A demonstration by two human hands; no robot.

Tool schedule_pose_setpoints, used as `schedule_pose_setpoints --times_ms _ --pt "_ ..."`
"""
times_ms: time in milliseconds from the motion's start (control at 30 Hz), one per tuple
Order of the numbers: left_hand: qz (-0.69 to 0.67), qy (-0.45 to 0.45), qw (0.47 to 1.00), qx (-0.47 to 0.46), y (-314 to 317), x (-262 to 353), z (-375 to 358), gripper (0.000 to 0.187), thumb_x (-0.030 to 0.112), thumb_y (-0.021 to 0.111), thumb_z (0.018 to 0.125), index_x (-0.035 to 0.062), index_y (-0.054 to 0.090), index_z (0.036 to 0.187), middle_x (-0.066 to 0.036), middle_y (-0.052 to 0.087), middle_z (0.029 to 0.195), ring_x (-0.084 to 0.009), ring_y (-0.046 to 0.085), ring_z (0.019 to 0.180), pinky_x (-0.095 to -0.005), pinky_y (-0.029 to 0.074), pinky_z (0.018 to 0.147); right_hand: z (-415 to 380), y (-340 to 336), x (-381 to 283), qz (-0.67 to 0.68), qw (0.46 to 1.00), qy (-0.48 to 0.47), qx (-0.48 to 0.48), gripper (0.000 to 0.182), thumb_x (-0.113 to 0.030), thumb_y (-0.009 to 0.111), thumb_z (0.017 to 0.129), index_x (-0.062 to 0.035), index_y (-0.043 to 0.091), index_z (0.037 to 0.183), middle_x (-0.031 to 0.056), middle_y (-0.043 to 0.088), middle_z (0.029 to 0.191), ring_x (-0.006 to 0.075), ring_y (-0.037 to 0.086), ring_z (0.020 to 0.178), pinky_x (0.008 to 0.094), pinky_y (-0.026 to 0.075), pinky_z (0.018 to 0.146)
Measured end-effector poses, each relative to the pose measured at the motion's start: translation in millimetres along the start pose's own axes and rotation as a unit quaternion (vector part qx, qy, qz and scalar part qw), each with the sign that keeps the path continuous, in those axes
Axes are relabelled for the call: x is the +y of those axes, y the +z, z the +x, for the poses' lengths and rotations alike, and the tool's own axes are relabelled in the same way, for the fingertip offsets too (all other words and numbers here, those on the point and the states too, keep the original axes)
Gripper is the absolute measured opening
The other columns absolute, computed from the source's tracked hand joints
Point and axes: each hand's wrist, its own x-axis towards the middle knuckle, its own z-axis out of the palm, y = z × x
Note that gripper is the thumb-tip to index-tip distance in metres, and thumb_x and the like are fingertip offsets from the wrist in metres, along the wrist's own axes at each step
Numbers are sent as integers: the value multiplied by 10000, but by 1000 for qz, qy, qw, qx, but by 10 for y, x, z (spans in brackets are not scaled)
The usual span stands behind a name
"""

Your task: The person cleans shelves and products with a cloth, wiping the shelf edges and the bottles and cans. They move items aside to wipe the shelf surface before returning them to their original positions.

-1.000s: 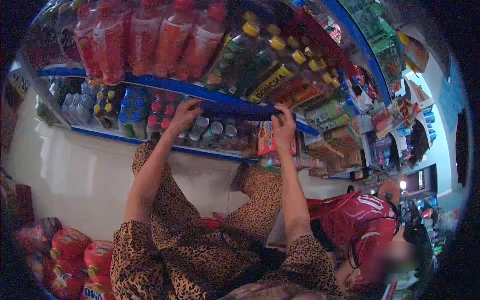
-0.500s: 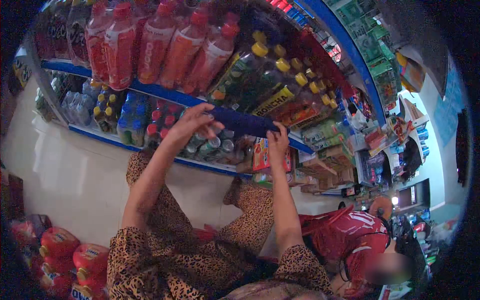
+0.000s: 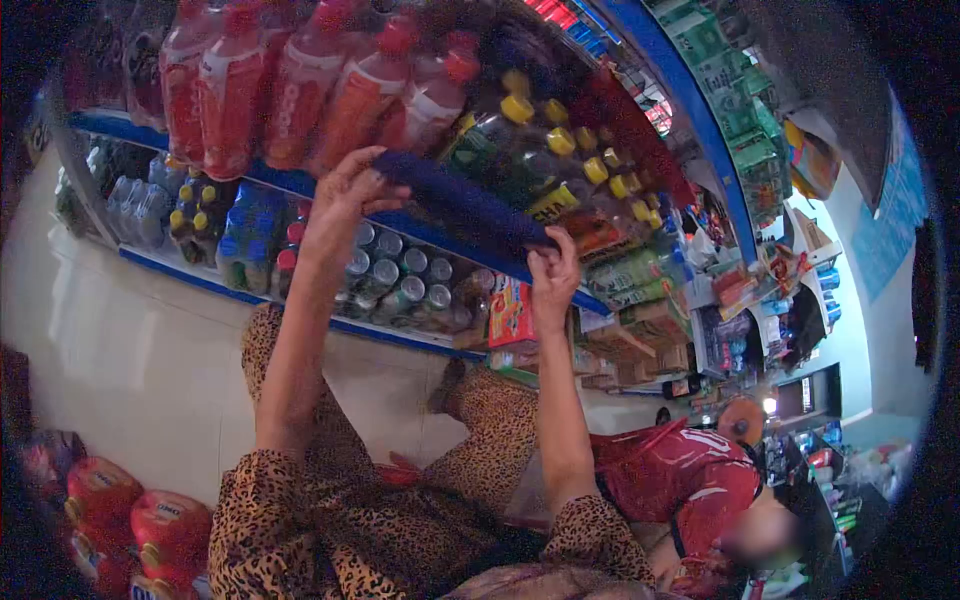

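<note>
A dark blue folded cloth (image 3: 455,203) is stretched between my two hands, in front of the drink shelf. My left hand (image 3: 350,200) grips its upper left end, with some fingers curled below the edge. At the lower right end, my right hand (image 3: 553,272) pinches the cloth between thumb and fingers. Behind it stand red-capped bottles of pink-red drink (image 3: 300,95) and yellow-capped bottles of dark tea (image 3: 560,140). The cloth overlaps the blue shelf edge (image 3: 410,228) in this view.
Drink cans (image 3: 385,272) and small bottles (image 3: 245,235) fill the lower shelf. A red-orange box (image 3: 512,312) stands to its right. Red detergent bottles (image 3: 170,525) sit on the floor at left. A person in a red shirt (image 3: 680,470) is close on my right.
Both hands have moved up with the cloth, the left one more, and slightly left. The cloth slopes more steeply and shows a broader side.
</note>
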Motion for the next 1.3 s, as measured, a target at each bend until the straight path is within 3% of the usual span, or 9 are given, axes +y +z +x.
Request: schedule_pose_setpoints --times_ms 200,300,400,500,533,700,800,1000,1300 --pt "-9 29 999 -28 -5 -53 47 421 163 562 810 17 433 1183 -111 572 1031 -190 588 901 -287 473 767 -53 25 261 -66 998 -2 13 379 11 535 771 -27 448 1138 79 555 956 127 544 851 247 421 771" --pt "-45 64 995 -55 54 -11 25 459 129 583 788 30 424 1208 -111 530 1107 -190 549 979 -302 450 807 -79 80 217 -13 999 41 16 397 0 542 768 -23 435 1150 77 561 943 126 541 852 247 414 781" --pt "31 119 984 -129 57 -101 31 451 101 605 757 71 477 1189 -102 500 1139 -191 523 1018 -306 428 830 -99 157 61 24 998 52 38 403 23 553 762 -49 447 1144 64 556 914 118 528 804 247 425 724" --pt "315 247 904 -153 60 -32 27 404 85 615 732 108 546 1129 -90 505 1114 -192 526 1010 -291 415 837 -85 173 -3 -3 997 40 72 415 15 550 764 -50 432 1157 32 567 778 114 527 777 242 424 718" --pt "342 211 907 -128 125 18 -46 366 107 624 722 137 584 1084 -117 480 1133 -229 505 1048 -302 403 857 -84 161 2 6 997 40 68 418 14 551 760 -49 430 1156 46 560 834 122 524 800 249 424 731" --pt "453 263 846 -100 242 -118 -103 453 177 627 725 169 527 1167 -181 369 1274 -338 379 1167 -383 307 968 -53 133 4 34 996 -17 82 417 13 530 743 -8 420 1145 98 492 1063 171 497 947 292 394 848" --pt "484 274 824 -109 279 -148 -120 529 183 631 717 195 477 1223 -200 287 1346 -373 299 1231 -418 251 1016 16 95 -178 -33 993 -84 75 440 -25 572 714 -36 435 1132 140 328 1263 237 378 1140 353 319 955" --pt "519 294 795 -111 382 -79 -116 625 157 652 687 211 425 1267 -198 192 1395 -375 239 1266 -442 232 1022 146 31 -557 -225 954 -183 79 470 -65 593 666 -32 459 1115 178 298 1315 330 334 1191 390 256 998" --pt "571 284 765 -88 394 -200 -82 660 113 643 690 217 390 1290 -201 198 1387 -376 235 1264 -453 208 1031 65 -18 -314 -305 942 -137 -16 439 -43 597 659 -17 497 1086 184 231 1374 359 274 1245 410 263 1006"
